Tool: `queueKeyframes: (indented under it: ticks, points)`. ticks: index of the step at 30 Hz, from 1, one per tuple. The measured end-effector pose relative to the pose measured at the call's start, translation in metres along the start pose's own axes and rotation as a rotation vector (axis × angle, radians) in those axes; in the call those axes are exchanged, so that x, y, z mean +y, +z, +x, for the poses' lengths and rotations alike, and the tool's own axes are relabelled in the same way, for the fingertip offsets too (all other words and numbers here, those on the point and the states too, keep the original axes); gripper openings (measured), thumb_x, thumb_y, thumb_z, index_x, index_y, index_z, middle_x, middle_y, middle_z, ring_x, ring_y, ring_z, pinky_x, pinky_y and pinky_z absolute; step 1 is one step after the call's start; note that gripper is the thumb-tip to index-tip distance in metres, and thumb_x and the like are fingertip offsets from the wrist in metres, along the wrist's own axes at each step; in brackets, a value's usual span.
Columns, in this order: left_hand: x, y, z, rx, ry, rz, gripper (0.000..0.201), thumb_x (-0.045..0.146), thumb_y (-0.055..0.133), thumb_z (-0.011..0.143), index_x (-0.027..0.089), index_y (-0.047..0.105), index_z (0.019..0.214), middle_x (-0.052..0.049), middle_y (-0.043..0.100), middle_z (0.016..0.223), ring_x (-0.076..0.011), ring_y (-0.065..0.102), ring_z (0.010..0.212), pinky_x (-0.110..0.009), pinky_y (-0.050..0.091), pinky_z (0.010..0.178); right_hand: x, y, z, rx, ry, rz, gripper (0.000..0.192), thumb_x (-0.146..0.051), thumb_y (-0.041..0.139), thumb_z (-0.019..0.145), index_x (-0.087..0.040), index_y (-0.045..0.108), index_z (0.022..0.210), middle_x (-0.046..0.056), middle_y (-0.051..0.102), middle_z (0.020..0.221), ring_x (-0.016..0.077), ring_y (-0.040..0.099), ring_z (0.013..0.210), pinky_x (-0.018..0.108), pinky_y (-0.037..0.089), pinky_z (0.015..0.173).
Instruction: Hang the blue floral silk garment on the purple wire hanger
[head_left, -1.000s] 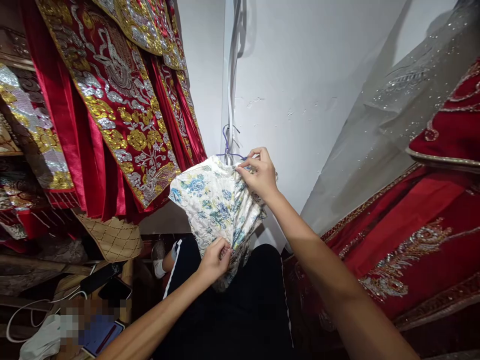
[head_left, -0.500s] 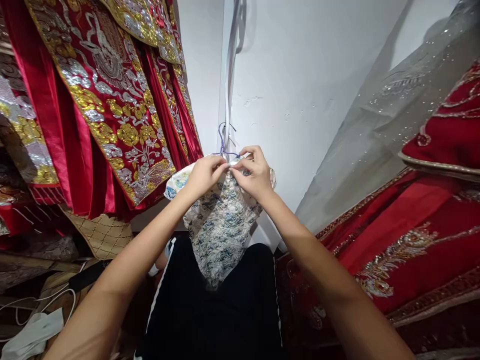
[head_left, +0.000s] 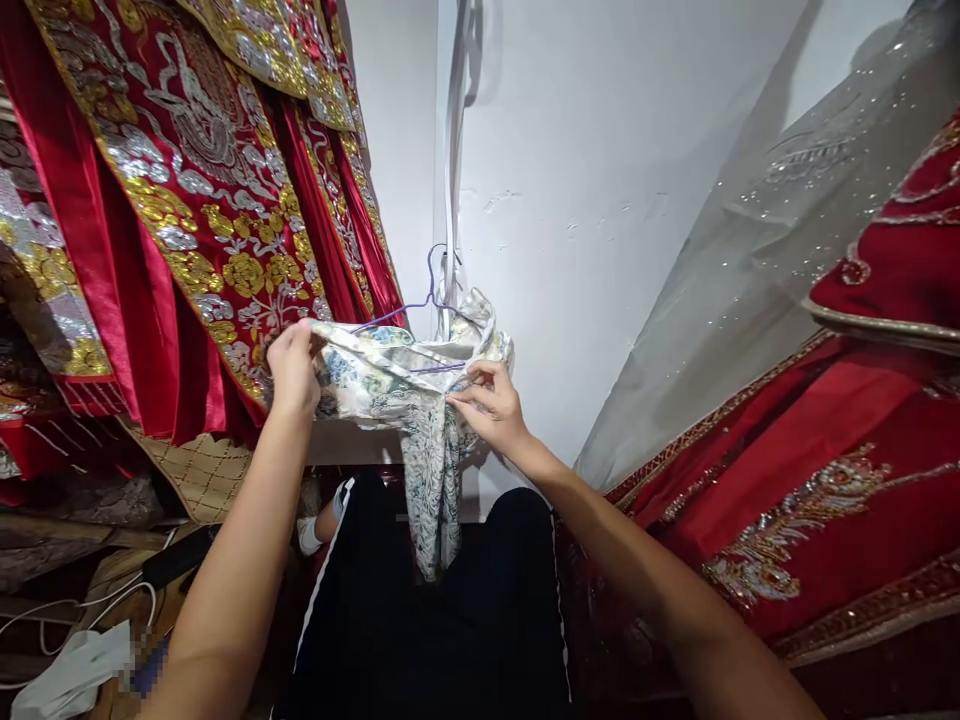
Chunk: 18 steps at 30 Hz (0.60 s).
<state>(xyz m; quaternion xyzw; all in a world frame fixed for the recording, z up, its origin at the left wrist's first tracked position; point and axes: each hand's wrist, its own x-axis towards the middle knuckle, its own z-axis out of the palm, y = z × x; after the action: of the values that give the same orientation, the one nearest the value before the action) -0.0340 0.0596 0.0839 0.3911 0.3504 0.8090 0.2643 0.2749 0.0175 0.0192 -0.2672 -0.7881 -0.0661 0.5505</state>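
Note:
A white blouse with a blue-green floral print [head_left: 429,470] hangs in front of me, its neckline spread sideways and its lower part bunched into a narrow fall. A thin purple hanger [head_left: 430,280] shows above the neckline, and part of its lower bar crosses the opening. At the far left edge of the blouse, my left hand [head_left: 295,372] is closed on the fabric and pulls it out to the side. My right hand [head_left: 491,405] pinches the front of the neckline near the middle, below the hanger.
Red costumes with gold and silver embroidery [head_left: 247,270] hang on the left. To the right are a sheer glittery fabric [head_left: 720,260] and a red beaded garment [head_left: 810,480]. A white wall [head_left: 570,130] stands ahead. White cables [head_left: 146,590] lie at the lower left.
My left hand has moved left from the middle, stretching the blouse's top edge outward. My right hand has dropped slightly. The neckline has opened and more of the purple hanger shows.

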Motion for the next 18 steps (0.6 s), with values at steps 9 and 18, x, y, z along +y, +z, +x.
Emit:
queueKeyframes:
  ticks: [9, 18]
  points:
    - [-0.087, -0.047, -0.083, -0.110, -0.472, 0.028, 0.028, 0.031, 0.083, 0.064, 0.013, 0.067, 0.077, -0.003, 0.067, 0.069, -0.0144, 0.058, 0.063, -0.025, 0.045, 0.060, -0.019, -0.003, -0.009, -0.075, -0.055, 0.011, 0.012, -0.017, 0.066, 0.084, -0.025, 0.062, 0.076, 0.008, 0.070, 0.106, 0.0302, 0.059, 0.121, 0.055, 0.043, 0.106]
    - [-0.048, -0.021, -0.079, -0.465, -0.570, 0.032, 0.039, 0.047, 0.081, 0.070, 0.014, 0.072, 0.090, -0.012, 0.075, 0.093, -0.0212, 0.068, 0.080, -0.033, 0.054, 0.074, 0.011, -0.022, -0.065, -0.835, 0.288, 0.012, 0.003, -0.025, 0.064, 0.083, -0.022, 0.063, 0.082, 0.002, 0.067, 0.074, 0.0190, 0.061, 0.069, 0.033, 0.049, 0.069]
